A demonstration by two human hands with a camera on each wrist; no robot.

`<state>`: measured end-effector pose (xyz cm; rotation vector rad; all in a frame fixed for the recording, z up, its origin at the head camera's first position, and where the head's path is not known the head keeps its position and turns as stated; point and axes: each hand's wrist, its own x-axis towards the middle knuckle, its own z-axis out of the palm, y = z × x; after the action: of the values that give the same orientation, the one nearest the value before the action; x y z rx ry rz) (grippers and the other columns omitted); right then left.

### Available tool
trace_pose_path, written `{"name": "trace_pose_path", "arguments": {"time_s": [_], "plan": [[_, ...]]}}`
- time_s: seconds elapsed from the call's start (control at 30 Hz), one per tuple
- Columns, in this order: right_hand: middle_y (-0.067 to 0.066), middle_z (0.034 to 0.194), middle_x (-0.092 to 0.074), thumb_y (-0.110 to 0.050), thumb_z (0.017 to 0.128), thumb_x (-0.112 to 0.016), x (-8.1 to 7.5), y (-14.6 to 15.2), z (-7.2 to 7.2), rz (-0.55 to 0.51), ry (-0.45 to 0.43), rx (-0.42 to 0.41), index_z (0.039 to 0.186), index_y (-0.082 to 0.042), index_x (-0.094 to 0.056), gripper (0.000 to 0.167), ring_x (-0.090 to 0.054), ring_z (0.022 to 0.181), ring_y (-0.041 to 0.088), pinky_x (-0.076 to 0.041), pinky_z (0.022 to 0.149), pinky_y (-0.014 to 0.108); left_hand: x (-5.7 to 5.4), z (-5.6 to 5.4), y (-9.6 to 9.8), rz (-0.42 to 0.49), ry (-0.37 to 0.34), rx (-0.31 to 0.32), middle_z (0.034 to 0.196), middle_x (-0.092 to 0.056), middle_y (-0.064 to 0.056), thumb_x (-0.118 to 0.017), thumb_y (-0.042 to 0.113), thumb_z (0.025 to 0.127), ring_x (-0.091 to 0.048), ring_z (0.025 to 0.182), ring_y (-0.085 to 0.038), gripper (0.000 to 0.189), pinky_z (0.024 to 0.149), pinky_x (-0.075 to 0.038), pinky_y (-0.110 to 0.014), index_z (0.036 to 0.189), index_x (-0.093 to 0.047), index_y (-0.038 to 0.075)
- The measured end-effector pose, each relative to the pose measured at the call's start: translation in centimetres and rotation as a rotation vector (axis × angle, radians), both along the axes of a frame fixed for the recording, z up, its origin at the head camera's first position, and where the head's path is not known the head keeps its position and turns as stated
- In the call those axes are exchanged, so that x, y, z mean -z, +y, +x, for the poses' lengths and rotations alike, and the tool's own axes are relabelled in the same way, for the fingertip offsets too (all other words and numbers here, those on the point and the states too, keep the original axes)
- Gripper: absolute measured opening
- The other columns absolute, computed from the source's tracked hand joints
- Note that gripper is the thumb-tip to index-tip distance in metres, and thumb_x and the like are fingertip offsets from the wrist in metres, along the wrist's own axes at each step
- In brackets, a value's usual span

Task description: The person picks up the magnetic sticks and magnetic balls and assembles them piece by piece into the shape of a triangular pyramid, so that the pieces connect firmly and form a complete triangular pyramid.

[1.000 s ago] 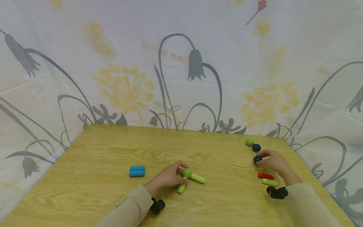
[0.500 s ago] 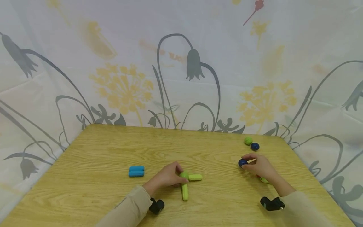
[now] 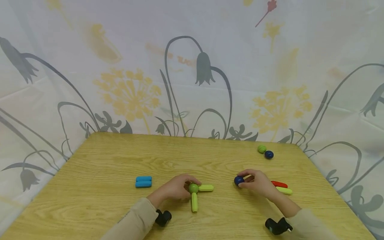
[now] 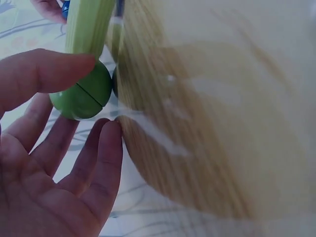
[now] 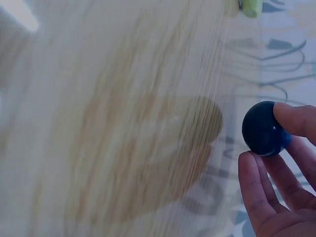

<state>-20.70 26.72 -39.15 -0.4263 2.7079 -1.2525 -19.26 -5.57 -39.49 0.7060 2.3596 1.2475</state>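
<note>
My left hand (image 3: 177, 187) pinches a green ball (image 3: 193, 188) between thumb and fingers; in the left wrist view the green ball (image 4: 85, 94) shows a thin seam line. Two yellow-green sticks join that ball: one stick (image 3: 206, 188) points right, the other stick (image 3: 194, 202) points toward me. To the right, my right hand (image 3: 258, 183) holds a dark blue ball (image 3: 239, 180) by thumb and fingertips. The right wrist view shows the same blue ball (image 5: 265, 128) smooth and glossy, with the thumb on its side.
Two blue sticks (image 3: 143, 182) lie side by side at the left. Right of my right hand are a red stick (image 3: 279, 184) and a yellow-green stick (image 3: 284, 190). Farther back sit a green ball (image 3: 262, 149) and a dark blue ball (image 3: 269, 154) on the wooden table (image 3: 120, 153).
My right hand has carried the dark blue ball leftward and nearer to me, toward the left hand. The left hand has turned the green ball with its two sticks.
</note>
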Motion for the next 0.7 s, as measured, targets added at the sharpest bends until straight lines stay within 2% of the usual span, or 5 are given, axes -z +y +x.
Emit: {"name": "trace_pose_path", "arguments": {"time_s": [0.2,0.47,0.7], "plan": [[0.017,0.110,-0.059,-0.013,0.080,-0.074,0.0,-1.4,0.5,-0.038,-0.046,-0.058,0.111,0.002,-0.063,0.036,-0.059,0.087,0.023,-0.050,0.066,0.029,0.1,0.1,0.1,0.007,-0.006,-0.025,0.105,-0.058,-0.002,-0.067,-0.011,0.071,-0.055,0.095,-0.022,0.038,0.073,-0.047,-0.032,0.101,-0.066,0.011],[0.014,0.104,-0.061,-0.010,0.079,-0.074,0.1,-3.1,0.5,-0.050,-0.030,-0.142,0.106,0.002,-0.063,0.031,-0.059,0.085,0.022,-0.050,0.069,0.030,0.1,0.4,0.4,0.026,-0.044,-0.064,0.098,-0.057,-0.002,-0.070,-0.010,0.071,-0.056,0.085,-0.019,0.030,0.062,-0.048,-0.030,0.092,-0.065,0.010],[0.010,0.100,-0.062,-0.010,0.078,-0.076,0.4,-4.1,0.5,-0.053,-0.008,-0.188,0.101,-0.001,-0.064,0.028,-0.060,0.084,0.021,-0.050,0.068,0.027,0.0,0.4,0.5,-0.002,-0.002,-0.071,0.091,-0.058,0.001,-0.071,-0.010,0.068,-0.054,0.079,-0.015,0.029,0.063,-0.047,-0.029,0.089,-0.064,0.009]]}}
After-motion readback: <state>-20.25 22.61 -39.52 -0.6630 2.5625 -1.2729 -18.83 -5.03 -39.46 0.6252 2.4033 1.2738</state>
